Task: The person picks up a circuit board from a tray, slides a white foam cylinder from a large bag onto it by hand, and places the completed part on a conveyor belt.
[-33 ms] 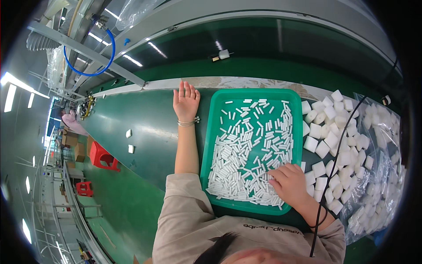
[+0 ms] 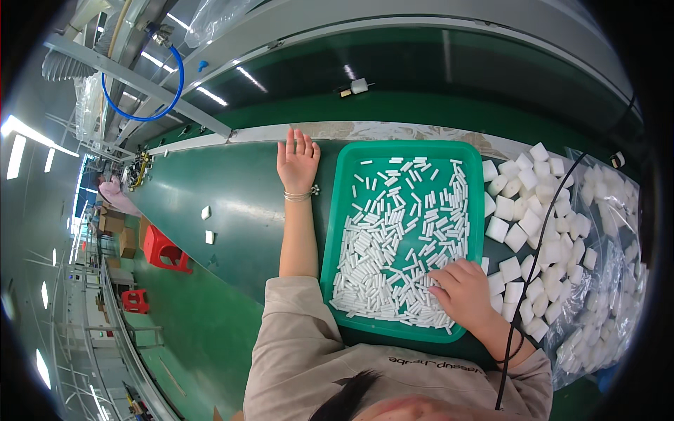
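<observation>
A green tray [image 2: 337, 210] on the table holds a large number of short white sticks [image 2: 365, 242], heaped in its near left part and scattered thinly toward the far side. Over the tray's near right part is my right hand [image 2: 462, 289], its fingers curled together low among the sticks. Whatever its fingertips hold is too small and too covered to make out. To the left of the tray, my left hand [image 2: 298, 167] lies palm up on the table with fingers stretched out and nothing in it. Bangles circle that wrist.
Right of the tray lie many white foam-like blocks [image 2: 516, 237], beside a clear plastic bag [image 2: 604, 309] of more. A black cable [image 2: 537, 245] crosses them. Two small white pieces [image 2: 209, 237] rest on the table [image 2: 239, 203] at left. Red stools [image 2: 165, 251] stand on the floor.
</observation>
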Motion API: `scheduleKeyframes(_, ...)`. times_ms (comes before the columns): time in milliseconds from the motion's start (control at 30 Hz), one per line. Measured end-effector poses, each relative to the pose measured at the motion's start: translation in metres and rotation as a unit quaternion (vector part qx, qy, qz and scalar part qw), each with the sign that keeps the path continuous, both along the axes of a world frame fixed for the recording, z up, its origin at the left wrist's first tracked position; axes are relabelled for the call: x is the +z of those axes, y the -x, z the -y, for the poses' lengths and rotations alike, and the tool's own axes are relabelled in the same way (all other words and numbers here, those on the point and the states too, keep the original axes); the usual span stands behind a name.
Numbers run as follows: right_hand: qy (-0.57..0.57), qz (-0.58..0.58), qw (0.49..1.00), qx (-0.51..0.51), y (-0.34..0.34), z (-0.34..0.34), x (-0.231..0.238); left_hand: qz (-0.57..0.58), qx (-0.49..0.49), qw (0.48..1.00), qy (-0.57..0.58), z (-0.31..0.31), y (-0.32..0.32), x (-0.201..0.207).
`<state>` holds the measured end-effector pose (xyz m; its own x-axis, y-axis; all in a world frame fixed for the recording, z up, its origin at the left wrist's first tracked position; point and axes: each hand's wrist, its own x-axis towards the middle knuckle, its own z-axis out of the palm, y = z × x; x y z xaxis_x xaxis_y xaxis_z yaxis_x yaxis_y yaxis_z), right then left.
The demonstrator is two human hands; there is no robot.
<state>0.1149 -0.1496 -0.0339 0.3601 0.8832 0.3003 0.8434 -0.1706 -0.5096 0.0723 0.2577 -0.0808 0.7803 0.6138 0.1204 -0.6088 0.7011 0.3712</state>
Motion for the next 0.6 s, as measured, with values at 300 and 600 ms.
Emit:
scheduleKeyframes(300,-0.009,0.010,1.000,0.019,-0.003,0.002,-0.007,-0.015,-0.002,1.000,-0.016,-0.004,0.000,0.000)
scheduleKeyframes(600,-0.048,-0.008,0.999,0.004,-0.004,0.003,-0.004,-0.029,-0.017,0.999,-0.040,-0.003,-0.004,-0.004)
